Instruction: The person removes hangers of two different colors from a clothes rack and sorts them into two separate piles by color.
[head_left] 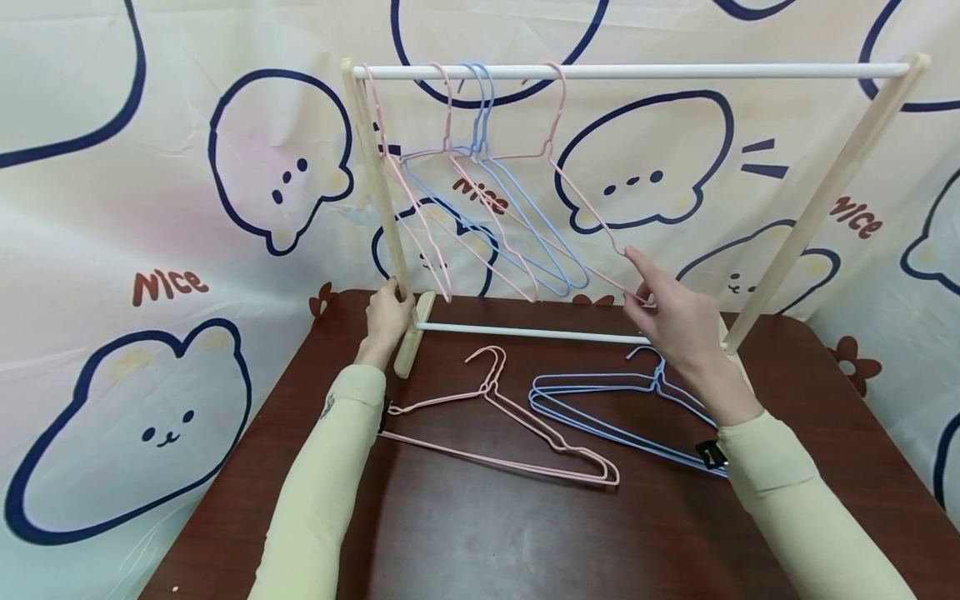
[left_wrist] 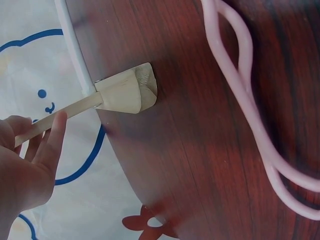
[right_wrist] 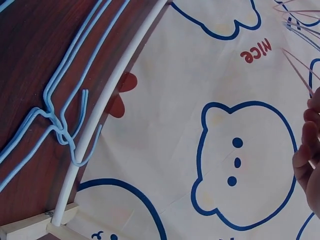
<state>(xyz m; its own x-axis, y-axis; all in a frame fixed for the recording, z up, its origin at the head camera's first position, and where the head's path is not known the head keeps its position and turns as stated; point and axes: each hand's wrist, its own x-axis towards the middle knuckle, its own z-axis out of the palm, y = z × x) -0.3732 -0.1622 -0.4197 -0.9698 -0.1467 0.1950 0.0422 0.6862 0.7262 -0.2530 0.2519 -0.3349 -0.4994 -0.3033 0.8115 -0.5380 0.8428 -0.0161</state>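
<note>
My left hand (head_left: 386,318) grips the lower part of the clothes rack's left wooden post (head_left: 381,183); the left wrist view shows its fingers and thumb around that post. My right hand (head_left: 681,327) pinches the right lower corner of a pink hanger (head_left: 586,202), whose hook sits over the white top rail (head_left: 675,72). Further left on the rail hang two more pink hangers (head_left: 422,218) and a pair of blue hangers (head_left: 531,208). In the right wrist view, only part of the right hand (right_wrist: 310,155) shows at the edge.
On the brown table (head_left: 465,533) lie pink hangers (head_left: 495,457) at centre and several blue hangers (head_left: 600,423) to the right. A white lower bar (head_left: 525,333) joins the rack's wooden feet. Behind stands a patterned cloth backdrop (head_left: 285,275).
</note>
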